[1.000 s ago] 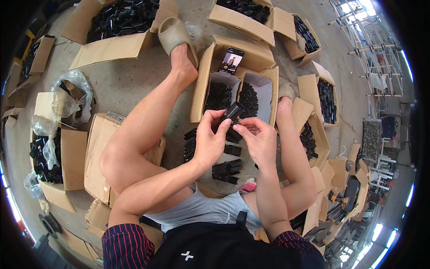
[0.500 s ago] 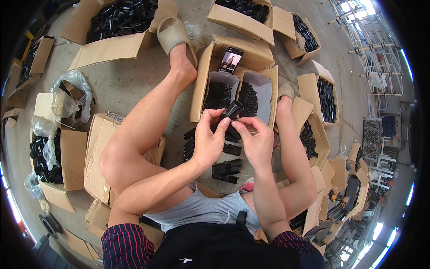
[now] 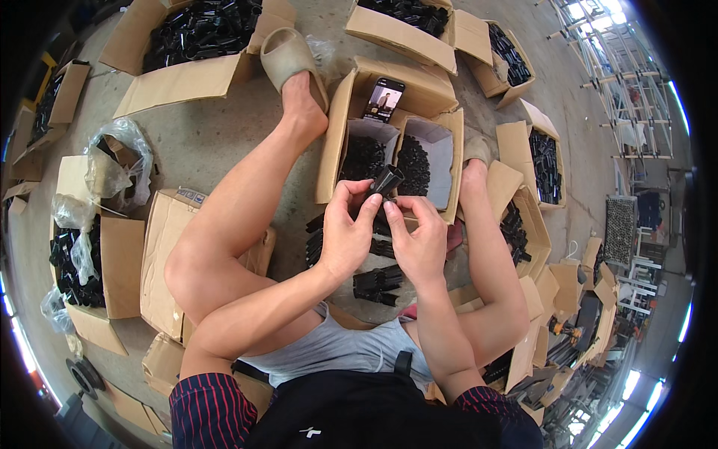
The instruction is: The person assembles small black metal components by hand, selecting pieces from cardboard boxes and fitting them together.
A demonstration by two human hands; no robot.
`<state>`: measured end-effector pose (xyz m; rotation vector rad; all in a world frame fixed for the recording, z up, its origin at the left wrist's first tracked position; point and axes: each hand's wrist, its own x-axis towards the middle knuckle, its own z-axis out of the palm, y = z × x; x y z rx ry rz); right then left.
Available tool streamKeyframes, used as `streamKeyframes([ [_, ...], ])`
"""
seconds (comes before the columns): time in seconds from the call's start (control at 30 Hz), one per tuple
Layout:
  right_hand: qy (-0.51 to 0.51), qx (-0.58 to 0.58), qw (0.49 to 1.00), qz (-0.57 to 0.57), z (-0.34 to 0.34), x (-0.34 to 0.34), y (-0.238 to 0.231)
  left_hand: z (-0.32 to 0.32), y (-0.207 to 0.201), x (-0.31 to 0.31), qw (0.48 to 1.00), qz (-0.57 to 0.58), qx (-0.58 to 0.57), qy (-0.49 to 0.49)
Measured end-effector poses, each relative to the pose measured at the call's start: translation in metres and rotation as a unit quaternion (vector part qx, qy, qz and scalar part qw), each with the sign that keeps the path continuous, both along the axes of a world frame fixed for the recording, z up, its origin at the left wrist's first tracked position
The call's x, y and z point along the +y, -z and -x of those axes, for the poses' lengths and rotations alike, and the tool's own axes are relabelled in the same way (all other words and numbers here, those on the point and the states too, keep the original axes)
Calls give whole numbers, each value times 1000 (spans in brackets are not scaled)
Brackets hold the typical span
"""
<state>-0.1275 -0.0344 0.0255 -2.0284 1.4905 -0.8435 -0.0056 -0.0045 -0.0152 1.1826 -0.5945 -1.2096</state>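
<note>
Tube (image 3: pixel 387 179), black and open at its upper end, sits between your two hands, over the near edge of a box (image 3: pixel 336 146). Your left hand (image 3: pixel 347 233) has it in a narrow grip, thumb and fingers closed about its lower part. Your right hand (image 3: pixel 420 238) has thumb and forefinger close together at the tube's lower end; whether that grip holds a small part, you cannot tell from this view. Before you, the box stands between your bent legs (image 3: pixel 247 183), its two lined compartments holding small black pieces (image 3: pixel 412 165). A phone (image 3: pixel 384 101) leans at the far wall, its lit screen showing a person. Below your hands, black parts (image 3: pixel 377 284) lie grouped near your grey shorts (image 3: pixel 344 350). Open cartons (image 3: pixel 176 86) of black parts surround you on the grey floor (image 3: pixel 202 142), one at left beside a clear plastic bag (image 3: pixel 108 176). A metal rack (image 3: pixel 628 79) rises at far right.
</note>
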Motion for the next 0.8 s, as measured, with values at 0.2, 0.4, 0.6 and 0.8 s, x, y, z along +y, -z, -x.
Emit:
streamKeyframes([
  [0.2, 44, -111, 990, -78, 0, -1, 5, 3, 2, -1, 1000, 9, 11, 2],
  [0.4, 52, -38, 996, -60, 2, -1, 8, 4, 3, -1, 1000, 3, -2, 4],
  [0.6, 61, -175, 980, -67, -7, 3, 12, 3, 0, -3, 1000, 10, 15, 0],
  [0.8, 34, -9, 998, -55, -1, -1, 4, 2, 2, -1, 1000, 7, -4, 0],
])
